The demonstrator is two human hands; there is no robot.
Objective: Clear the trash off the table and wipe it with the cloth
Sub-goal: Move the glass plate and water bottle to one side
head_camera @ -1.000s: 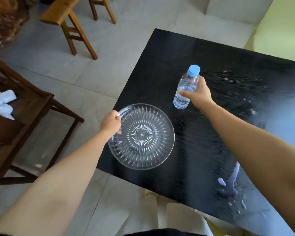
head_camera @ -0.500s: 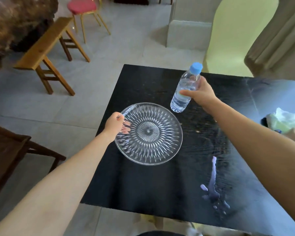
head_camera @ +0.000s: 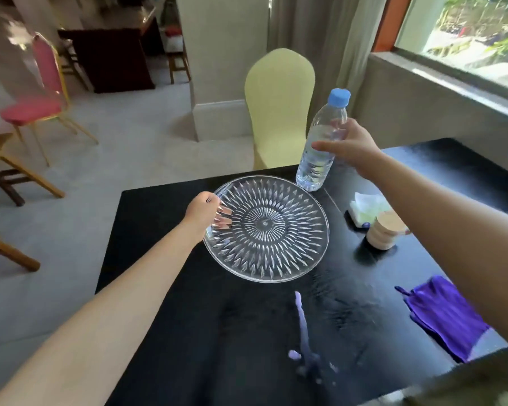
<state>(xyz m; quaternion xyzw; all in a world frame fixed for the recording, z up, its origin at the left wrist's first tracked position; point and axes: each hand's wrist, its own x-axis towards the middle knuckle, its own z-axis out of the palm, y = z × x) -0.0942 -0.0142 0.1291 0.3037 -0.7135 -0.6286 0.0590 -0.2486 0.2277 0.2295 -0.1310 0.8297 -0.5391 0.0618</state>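
The black table (head_camera: 217,332) carries a wet smear and a pale spill (head_camera: 302,326) near its near edge. The glass plate (head_camera: 276,238) hangs over the far left part, lifted and tilted, with the left hand (head_camera: 201,213) gripping its left rim, fingers curled under the glass. The purple cloth (head_camera: 443,315) lies by the right edge, untouched. The bottle (head_camera: 320,148) is held clear of the far edge by the right hand (head_camera: 349,148), fingers wrapped round its middle. A crumpled tissue (head_camera: 367,208) and a small lidded cup (head_camera: 384,230) sit between bottle and cloth. The one-sided rim grip looks risky: the slick plate could slip and break, and the right forearm could knock the cup.
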